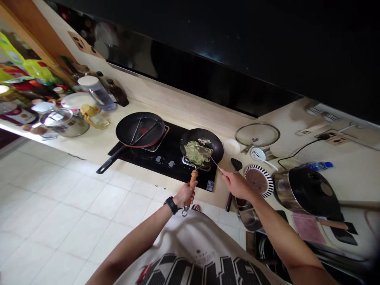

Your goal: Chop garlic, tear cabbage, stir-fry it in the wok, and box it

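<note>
My left hand (184, 194) is closed round the wooden handle of a black wok (218, 147) on the right burner. Chopped pale-green vegetables (194, 153) lie in the wok, with some whitish bits toward its far side. In my right hand (236, 183) is the thin handle of a metal spatula (215, 162), gripped just beyond the wok's right rim. The spatula's blade is down among the vegetables and partly hidden by them.
A frying pan (124, 128) with a metal rack inside sits on the left of the black cooktop (164, 152). Right of the wok are a small white bowl (231, 147), a glass lid (261, 132), a striped bowl (270, 182) and a large pot (283, 186). A range hood (192, 75) hangs above.
</note>
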`<move>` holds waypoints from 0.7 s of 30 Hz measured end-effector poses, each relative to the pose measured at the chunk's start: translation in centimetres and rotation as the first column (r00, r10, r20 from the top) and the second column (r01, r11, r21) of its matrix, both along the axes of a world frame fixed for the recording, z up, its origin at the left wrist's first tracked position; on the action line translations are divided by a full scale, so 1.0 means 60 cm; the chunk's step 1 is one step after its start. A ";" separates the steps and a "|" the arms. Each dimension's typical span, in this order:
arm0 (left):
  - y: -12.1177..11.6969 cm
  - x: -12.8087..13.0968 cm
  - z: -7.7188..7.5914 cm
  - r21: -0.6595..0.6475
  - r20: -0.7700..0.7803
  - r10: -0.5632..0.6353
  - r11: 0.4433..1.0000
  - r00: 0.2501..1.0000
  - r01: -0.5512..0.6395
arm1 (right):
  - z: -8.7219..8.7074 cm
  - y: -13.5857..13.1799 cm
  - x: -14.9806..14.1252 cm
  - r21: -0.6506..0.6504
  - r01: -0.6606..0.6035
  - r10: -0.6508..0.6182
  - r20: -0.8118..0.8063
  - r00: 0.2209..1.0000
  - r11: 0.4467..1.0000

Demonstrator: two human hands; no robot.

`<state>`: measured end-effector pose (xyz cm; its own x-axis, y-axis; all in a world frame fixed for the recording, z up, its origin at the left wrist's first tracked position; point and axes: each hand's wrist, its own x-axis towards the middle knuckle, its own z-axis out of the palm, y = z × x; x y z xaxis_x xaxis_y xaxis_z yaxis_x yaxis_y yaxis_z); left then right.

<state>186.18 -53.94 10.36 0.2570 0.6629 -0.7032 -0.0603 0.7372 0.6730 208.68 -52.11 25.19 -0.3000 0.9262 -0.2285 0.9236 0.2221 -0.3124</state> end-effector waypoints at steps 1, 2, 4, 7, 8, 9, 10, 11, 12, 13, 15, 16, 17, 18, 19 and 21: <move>0.000 0.000 0.000 0.002 -0.002 -0.001 1.000 1.000 0.001 | 0.002 -0.011 -0.002 -0.015 -0.022 0.022 0.004 1.000 1.000; 0.001 0.001 -0.001 0.004 -0.002 -0.003 1.000 1.000 0.003 | -0.003 -0.016 -0.006 -0.034 -0.040 0.041 0.021 0.999 0.999; 0.002 0.002 -0.004 0.006 -0.002 -0.002 1.000 1.000 0.002 | -0.029 -0.010 -0.021 -0.077 -0.027 0.034 0.086 0.996 0.997; 0.004 0.002 -0.010 0.002 0.003 0.000 1.000 1.000 0.000 | -0.075 0.022 -0.031 -0.076 0.075 -0.064 0.131 0.989 0.994; 0.005 0.001 -0.012 0.003 0.003 -0.002 1.000 1.000 0.002 | -0.082 0.032 -0.025 -0.050 0.099 -0.094 0.105 0.990 0.994; 0.005 0.000 -0.014 0.005 0.001 -0.005 1.000 1.000 0.005 | -0.084 0.039 -0.014 -0.015 0.115 -0.114 0.069 0.991 0.993; 0.006 -0.002 -0.016 0.007 0.000 -0.009 1.000 1.000 0.009 | -0.079 0.042 0.000 0.023 0.132 -0.133 0.039 0.990 0.991; 0.006 -0.003 -0.017 0.010 0.001 -0.011 1.000 1.000 0.011 | -0.068 0.041 0.018 0.057 0.149 -0.151 0.029 0.988 0.987; 0.006 -0.004 -0.018 0.014 -0.001 -0.011 1.000 1.000 0.011 | -0.052 0.036 0.038 0.084 0.164 -0.168 0.044 0.985 0.983; 0.006 -0.004 -0.019 0.014 -0.001 -0.010 1.000 1.000 0.010 | -0.033 0.029 0.057 0.099 0.168 -0.176 0.080 0.981 0.981; 0.006 -0.005 -0.019 0.007 -0.005 -0.007 1.000 1.000 0.007 | 0.008 0.012 0.087 0.098 0.129 -0.146 0.183 0.972 0.987; 0.006 -0.005 -0.018 0.003 -0.008 -0.006 1.000 1.000 0.006 | 0.027 0.005 0.095 0.083 0.089 -0.106 0.231 0.967 0.993; 0.006 -0.004 -0.018 -0.001 -0.012 -0.004 1.000 1.000 0.004 | 0.043 -0.001 0.096 0.060 0.047 -0.062 0.270 0.961 0.997; 0.006 -0.004 -0.017 -0.004 -0.015 -0.002 1.000 1.000 0.002 | 0.054 -0.005 0.091 0.031 0.013 -0.022 0.298 0.954 0.999; 0.006 -0.003 -0.017 -0.005 -0.016 0.001 1.000 1.000 -0.001 | 0.060 -0.006 0.080 -0.007 -0.015 0.017 0.315 0.949 1.000; 0.005 -0.001 -0.017 -0.002 -0.014 0.005 1.000 1.000 -0.005 | 0.057 0.000 0.043 -0.091 -0.055 0.082 0.331 0.940 0.994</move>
<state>186.12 -53.62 9.33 0.2432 0.6627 -0.7083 -0.0546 0.7384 0.6721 211.26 -52.09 28.60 -0.2558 0.8810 -0.3979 0.9613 0.2754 -0.0081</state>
